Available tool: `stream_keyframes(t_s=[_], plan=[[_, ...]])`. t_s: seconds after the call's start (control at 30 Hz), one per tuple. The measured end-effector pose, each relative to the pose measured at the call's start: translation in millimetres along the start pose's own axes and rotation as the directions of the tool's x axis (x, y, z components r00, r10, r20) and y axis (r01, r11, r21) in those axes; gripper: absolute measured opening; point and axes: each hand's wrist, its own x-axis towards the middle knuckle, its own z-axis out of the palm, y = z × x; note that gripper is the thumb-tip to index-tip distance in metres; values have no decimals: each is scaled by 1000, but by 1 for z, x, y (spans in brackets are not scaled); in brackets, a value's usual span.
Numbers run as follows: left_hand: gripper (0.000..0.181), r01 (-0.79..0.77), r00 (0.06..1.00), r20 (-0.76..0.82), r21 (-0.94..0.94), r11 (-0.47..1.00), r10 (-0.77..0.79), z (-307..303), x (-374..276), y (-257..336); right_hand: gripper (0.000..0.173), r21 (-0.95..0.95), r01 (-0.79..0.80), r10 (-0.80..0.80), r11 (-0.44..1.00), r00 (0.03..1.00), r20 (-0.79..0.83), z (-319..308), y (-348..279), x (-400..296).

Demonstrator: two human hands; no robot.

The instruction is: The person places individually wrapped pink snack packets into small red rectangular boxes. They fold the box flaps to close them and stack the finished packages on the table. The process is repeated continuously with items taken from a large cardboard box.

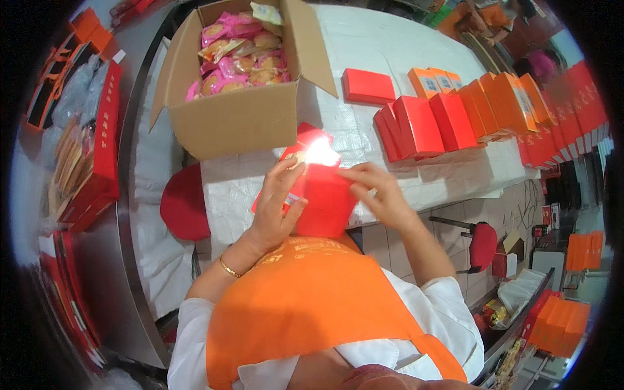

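A red cardboard box stands close against my orange apron, at the near edge of the table. My left hand holds its left side, with the thumb near the front and the fingers along the far edge. At the far right corner, my right hand grips the box's edge between thumb and fingers. Strong glare washes out a shiny flap or surface beyond the box. Another red piece of packaging lies partly hidden behind it, and a label shows beside my left hand.
An open brown carton with several wrapped round pastries stands back left. Red boxes and orange boxes line the right side of the white-covered table. One red box lies flat. Another person is far right.
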Motion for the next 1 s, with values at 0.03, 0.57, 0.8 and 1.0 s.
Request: stream_keyframes(t_s=[0.03, 0.57, 0.8, 1.0], plan=[[52, -10, 999, -45, -4, 1000, 10, 1, 1, 1, 36, 49, -39, 41, 998, 998, -45, -14, 10, 2], [28, 140, 987, -96, 110, 984, -130, -13, -31, -30, 45, 293, -496, 573, 818, 752, -325, -165, 155, 194], [48, 305, 942, 18, 378, 874, -337, -5, -41, -50, 28, -752, -388, -43, 532, 875, -482, -138, 158, 193], [104, 370, 850, 106, 577, 728, -516, 14, -23, -56, 31, -348, -221, 252, 911, 967, 45, 6, 115, 98]])
